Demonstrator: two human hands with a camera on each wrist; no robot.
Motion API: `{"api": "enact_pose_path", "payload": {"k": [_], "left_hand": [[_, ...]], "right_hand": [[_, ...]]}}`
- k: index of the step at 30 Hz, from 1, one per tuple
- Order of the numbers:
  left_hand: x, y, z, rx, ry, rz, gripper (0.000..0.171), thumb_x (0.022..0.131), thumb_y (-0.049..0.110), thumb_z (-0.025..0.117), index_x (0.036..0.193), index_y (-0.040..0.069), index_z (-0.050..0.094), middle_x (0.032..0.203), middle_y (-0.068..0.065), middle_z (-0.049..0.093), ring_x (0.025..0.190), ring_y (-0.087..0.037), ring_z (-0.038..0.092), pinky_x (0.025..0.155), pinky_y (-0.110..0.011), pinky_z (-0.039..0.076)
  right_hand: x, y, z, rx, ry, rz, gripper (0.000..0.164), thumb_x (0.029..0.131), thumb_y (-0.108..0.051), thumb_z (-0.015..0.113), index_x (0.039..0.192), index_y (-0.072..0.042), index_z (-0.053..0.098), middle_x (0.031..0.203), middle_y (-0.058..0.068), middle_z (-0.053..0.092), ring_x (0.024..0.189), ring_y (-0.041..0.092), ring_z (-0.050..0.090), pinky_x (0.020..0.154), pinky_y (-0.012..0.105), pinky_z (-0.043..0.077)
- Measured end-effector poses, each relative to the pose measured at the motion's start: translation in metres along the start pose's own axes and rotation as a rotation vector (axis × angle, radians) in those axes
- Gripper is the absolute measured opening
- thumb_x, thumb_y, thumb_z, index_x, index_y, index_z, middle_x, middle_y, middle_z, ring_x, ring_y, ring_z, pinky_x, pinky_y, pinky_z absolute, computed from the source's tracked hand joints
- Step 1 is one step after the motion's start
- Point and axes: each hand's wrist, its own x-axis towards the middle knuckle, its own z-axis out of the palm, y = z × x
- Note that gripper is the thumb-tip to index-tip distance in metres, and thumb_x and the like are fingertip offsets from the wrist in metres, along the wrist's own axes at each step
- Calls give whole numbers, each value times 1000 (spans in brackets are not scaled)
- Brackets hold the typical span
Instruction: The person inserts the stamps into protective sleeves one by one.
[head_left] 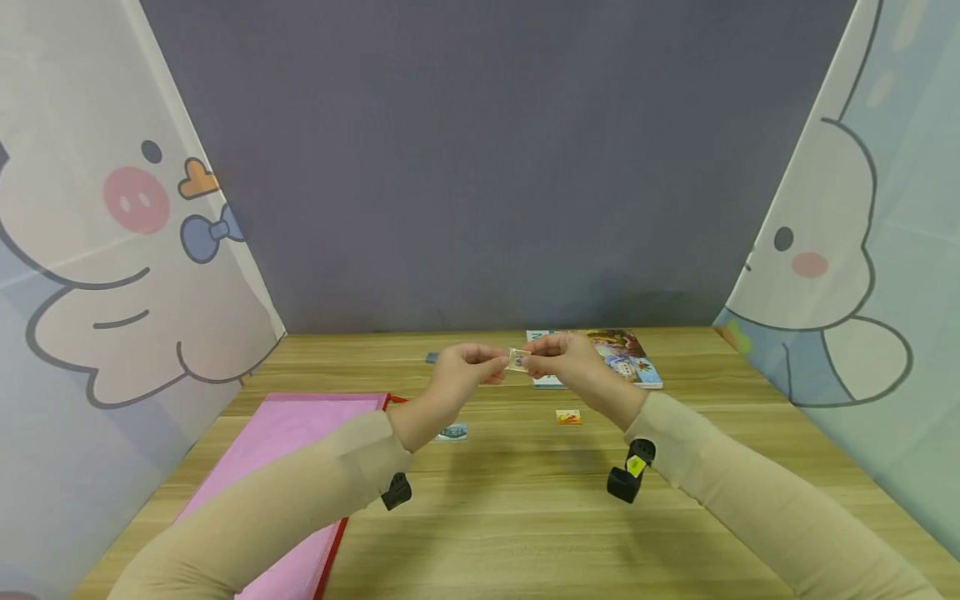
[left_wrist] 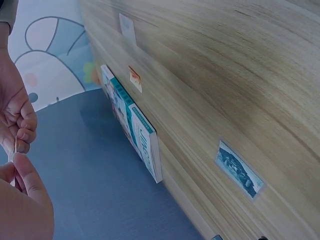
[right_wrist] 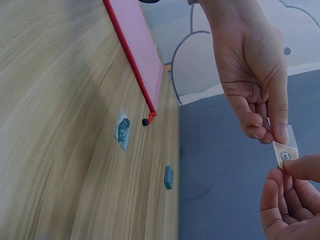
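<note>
Both hands meet in mid-air above the far part of the table. Between them is a small pale postage stamp with a clear sleeve against it. My left hand pinches it from one side with thumb and fingers. From the other side, my right hand pinches it between thumb and curled fingers. A grey-blue stamp lies on the table below the left hand. Below the right hand lies an orange and yellow stamp.
Behind the right hand lies a picture-covered book. A pink folder with red edging is at the left, partly under the left forearm. A small blue block sits near the back edge. A pale flat rectangle lies on the table.
</note>
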Motion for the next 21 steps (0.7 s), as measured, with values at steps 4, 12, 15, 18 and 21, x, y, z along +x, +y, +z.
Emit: {"api": "enact_pose_path", "payload": {"k": [4, 12, 15, 18, 21], "left_hand": [[-1, 0, 1, 4, -3, -4, 18, 89, 15, 71, 102, 3, 73, 99, -15, 71, 77, -12, 68, 80, -32, 60], [0, 0, 3, 1, -4, -9, 16, 88, 13, 72, 100, 2, 72, 93, -10, 72, 75, -12, 68, 77, -30, 60], [1, -1, 3, -15, 4, -10, 16, 87, 13, 73, 99, 2, 72, 89, -7, 72, 74, -12, 67, 76, -30, 60], [1, -1, 4, -37, 17, 0, 15, 86, 11, 74, 97, 1, 71, 85, -5, 71, 72, -11, 67, 77, -33, 61], [2, -2, 5, -62, 24, 16, 14, 85, 9, 74, 96, 0, 70, 81, -5, 71, 70, -11, 67, 77, -34, 61]], "right_hand": [[0, 1, 0, -4, -4, -8, 24, 93, -15, 66, 112, -1, 66, 84, 0, 67, 91, 31, 63, 79, 31, 56], [2, 2, -1, -63, -4, -15, 26, 93, -20, 66, 114, -4, 67, 92, 9, 70, 93, 30, 63, 81, 33, 55], [2, 3, -2, -37, -26, -19, 29, 94, -21, 65, 117, -4, 66, 102, 13, 69, 95, 28, 64, 84, 34, 56], [2, 4, -3, 36, -64, -28, 31, 96, -19, 63, 122, -2, 62, 110, 14, 68, 94, 21, 66, 87, 34, 57], [1, 6, -4, 119, -86, -28, 33, 96, -14, 61, 124, 3, 59, 111, 11, 68, 93, 18, 68, 88, 35, 57]]}}
